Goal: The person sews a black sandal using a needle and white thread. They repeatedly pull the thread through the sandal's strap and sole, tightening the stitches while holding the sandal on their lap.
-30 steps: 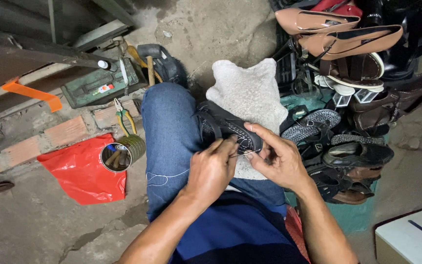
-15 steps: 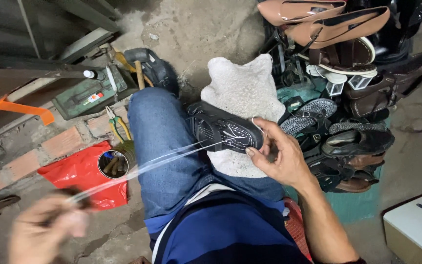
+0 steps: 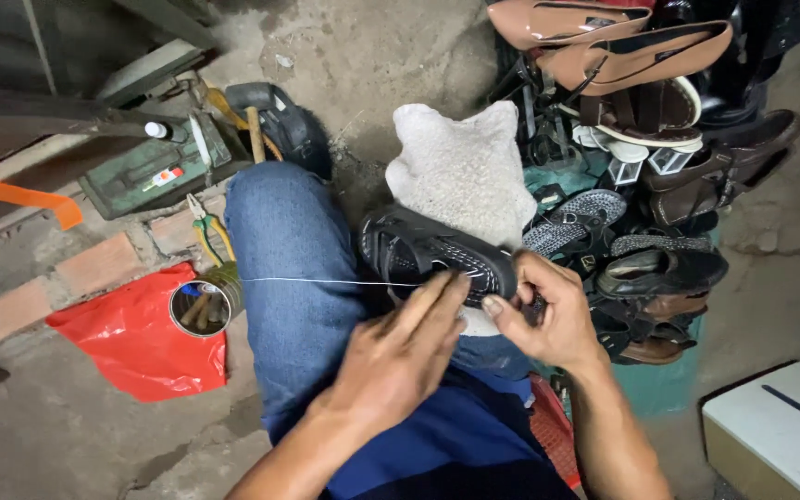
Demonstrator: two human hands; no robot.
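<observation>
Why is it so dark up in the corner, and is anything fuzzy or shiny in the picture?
In the head view, the top left corner falls into deep shadow; the left hand, the right hand and the black sandal are evenly lit and sharp; the thin thread catches light as a bright line; the red plastic bag shows slight sheen; no strong glare.

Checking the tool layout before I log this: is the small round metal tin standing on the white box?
No, the small round metal tin stands on the red plastic sheet at the left, while the white box sits far right.
</observation>
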